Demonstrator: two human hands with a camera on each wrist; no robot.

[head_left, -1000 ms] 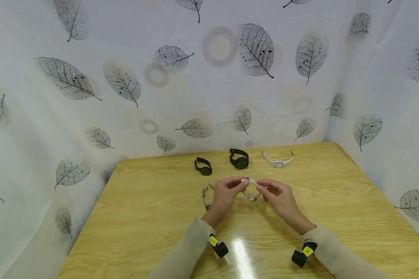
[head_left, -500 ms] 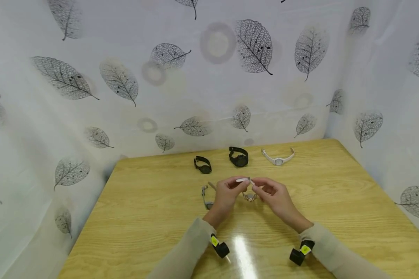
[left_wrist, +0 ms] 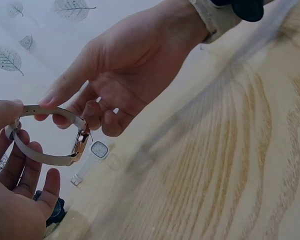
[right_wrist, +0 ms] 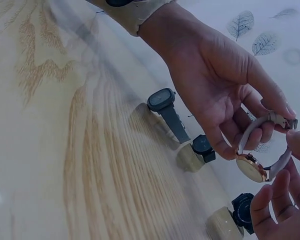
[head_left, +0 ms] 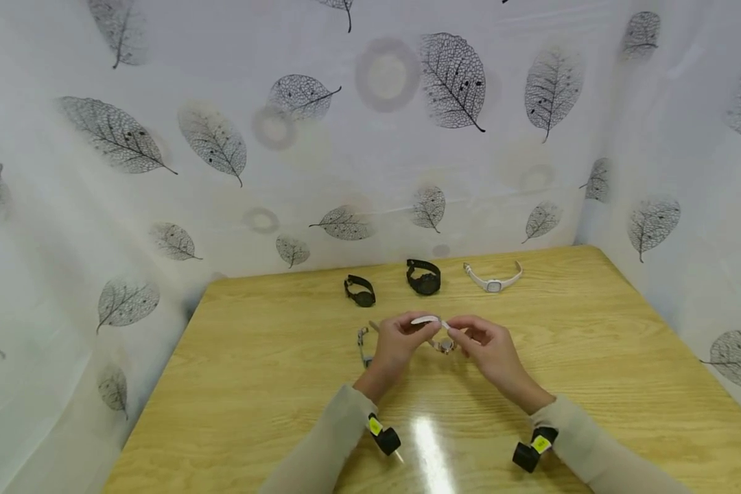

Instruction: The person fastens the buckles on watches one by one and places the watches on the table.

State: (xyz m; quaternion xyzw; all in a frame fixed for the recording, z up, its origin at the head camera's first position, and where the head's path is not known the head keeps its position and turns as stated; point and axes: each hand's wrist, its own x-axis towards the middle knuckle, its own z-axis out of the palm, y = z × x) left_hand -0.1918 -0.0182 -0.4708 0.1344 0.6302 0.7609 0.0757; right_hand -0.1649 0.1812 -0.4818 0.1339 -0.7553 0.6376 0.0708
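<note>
Both hands hold a wristwatch with a pale strap and a rose-gold case point(left_wrist: 80, 145), its strap bent into a loop above the table. My left hand point(head_left: 397, 348) pinches the strap near its buckle point(right_wrist: 291, 123), with the pale strap end point(head_left: 425, 319) showing over the fingers. My right hand point(head_left: 490, 353) pinches the punched part of the strap point(left_wrist: 34, 109) between thumb and forefinger. The case hangs at the bottom of the loop, below the fingertips. Just behind the left hand lies a grey watch point(right_wrist: 161, 99), partly hidden in the head view.
Along the back of the wooden table point(head_left: 253, 384) lie a small black watch point(head_left: 363, 298), a larger black watch point(head_left: 428, 283) and a white watch point(head_left: 493, 285). A leaf-patterned sheet point(head_left: 358, 165) encloses the back and sides.
The right hand has come slightly left, closer to the left hand. The strap, earlier arched between the hands, now has its pale end sticking out leftward over the left fingers.
</note>
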